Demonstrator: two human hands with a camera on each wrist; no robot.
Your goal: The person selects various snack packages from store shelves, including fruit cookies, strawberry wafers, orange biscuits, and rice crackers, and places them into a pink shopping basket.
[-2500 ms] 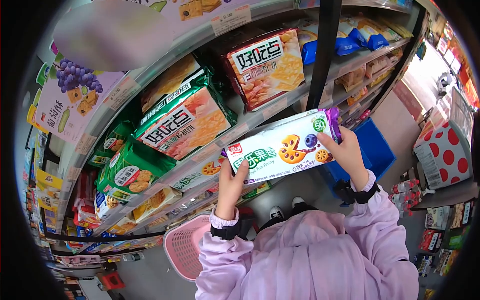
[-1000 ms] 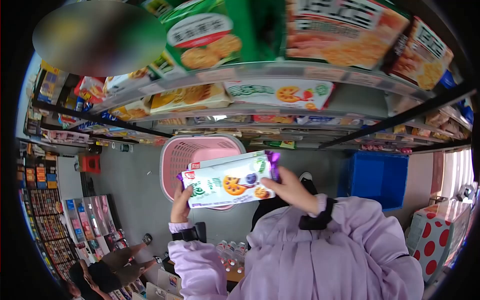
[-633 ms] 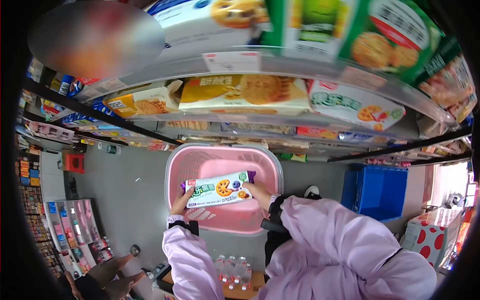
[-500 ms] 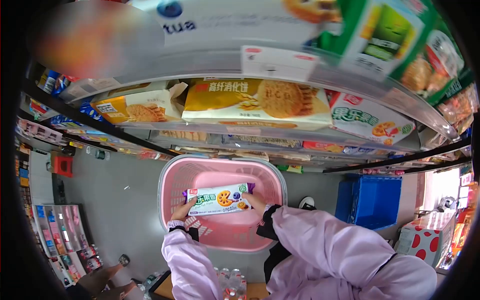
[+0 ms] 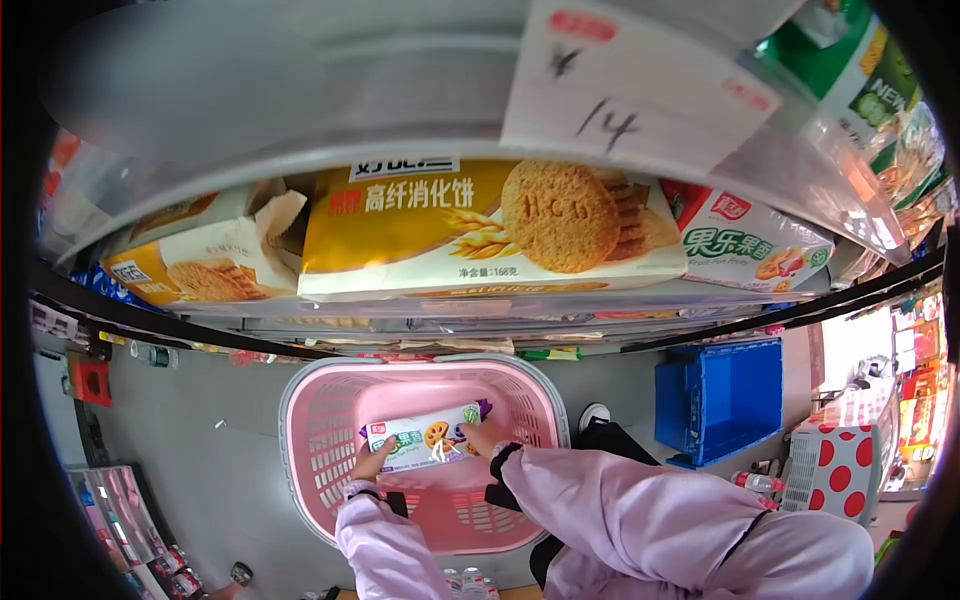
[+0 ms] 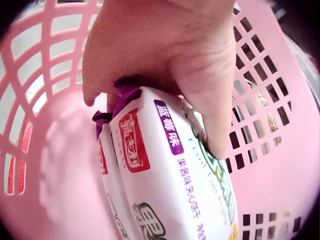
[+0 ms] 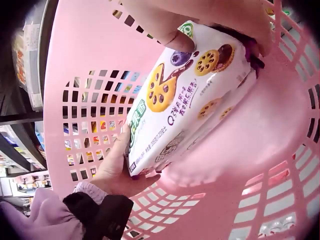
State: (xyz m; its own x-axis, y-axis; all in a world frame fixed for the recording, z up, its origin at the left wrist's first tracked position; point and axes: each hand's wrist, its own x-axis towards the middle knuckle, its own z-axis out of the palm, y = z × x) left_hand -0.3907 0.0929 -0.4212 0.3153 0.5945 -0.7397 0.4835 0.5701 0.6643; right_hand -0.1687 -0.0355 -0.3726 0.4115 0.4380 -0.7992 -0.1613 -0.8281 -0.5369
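A white pack of sandwich biscuits [image 5: 410,445] with purple ends and blueberry pictures is down inside a pink basket [image 5: 306,500]. My left hand [image 5: 371,464] grips its left end, thumb on the printed face. At the other end my right hand [image 5: 483,437] holds it, the thumb pressed near the blueberry [image 7: 180,58]. The left wrist view shows a second, matching pack [image 6: 111,182] lying flat against the first, held in the same grip. Both hands are within the basket's walls, and the fingers behind the packs are hidden.
Close ahead, a shelf carries a yellow digestive biscuit box [image 5: 410,225] and a white biscuit pack [image 5: 745,240]. A price card [image 5: 630,95] hangs on the shelf edge above. A blue crate [image 5: 735,400] stands on the floor at right, near a red-dotted box [image 5: 835,470].
Both hands have carried the biscuit packs from in front of the shelf down into the pink basket. The head view has tilted lower and come closer to the shelf.
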